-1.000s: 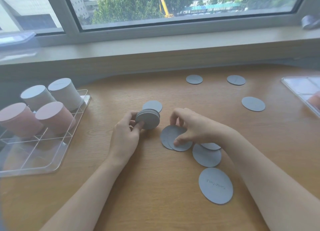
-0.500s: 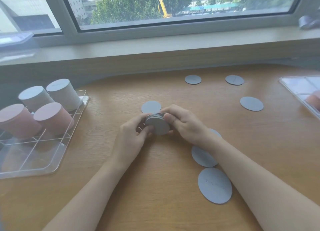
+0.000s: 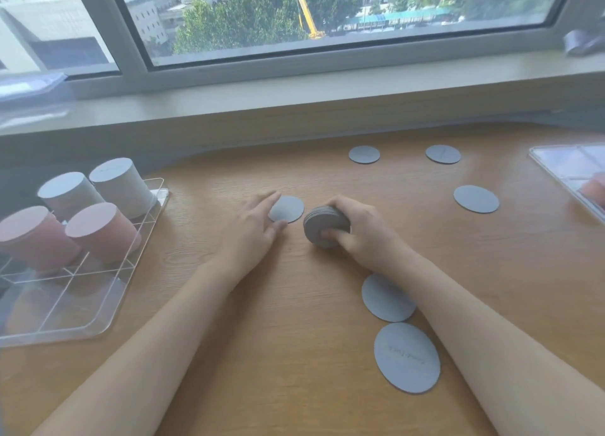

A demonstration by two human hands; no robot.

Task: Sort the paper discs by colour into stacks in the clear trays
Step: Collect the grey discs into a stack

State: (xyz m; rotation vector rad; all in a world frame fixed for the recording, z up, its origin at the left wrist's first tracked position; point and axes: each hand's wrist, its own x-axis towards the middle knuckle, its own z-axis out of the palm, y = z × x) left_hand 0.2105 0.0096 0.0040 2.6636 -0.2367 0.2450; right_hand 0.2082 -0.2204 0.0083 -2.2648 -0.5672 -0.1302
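Note:
My right hand (image 3: 358,231) grips a small stack of grey discs (image 3: 319,227) on edge at the table's middle. My left hand (image 3: 252,227) lies open to its left, fingertips touching a single grey disc (image 3: 288,208) flat on the wood. Loose grey discs lie at the back (image 3: 364,154) (image 3: 443,154), at the right (image 3: 476,199), and under my right forearm (image 3: 386,299) (image 3: 407,357). A clear divided tray (image 3: 82,291) at the left holds two pink stacks (image 3: 101,229) (image 3: 31,236) and two grey stacks (image 3: 119,185) (image 3: 67,195).
A second clear tray (image 3: 569,177) sits at the table's right edge with something pink in it. A window sill (image 3: 294,88) runs along the back, with a dark object (image 3: 582,41) at its far right.
The grey stack passed from my left hand into my right hand. My left hand let go and moved left onto the single disc. The discs under my right hand earlier are gone from the table.

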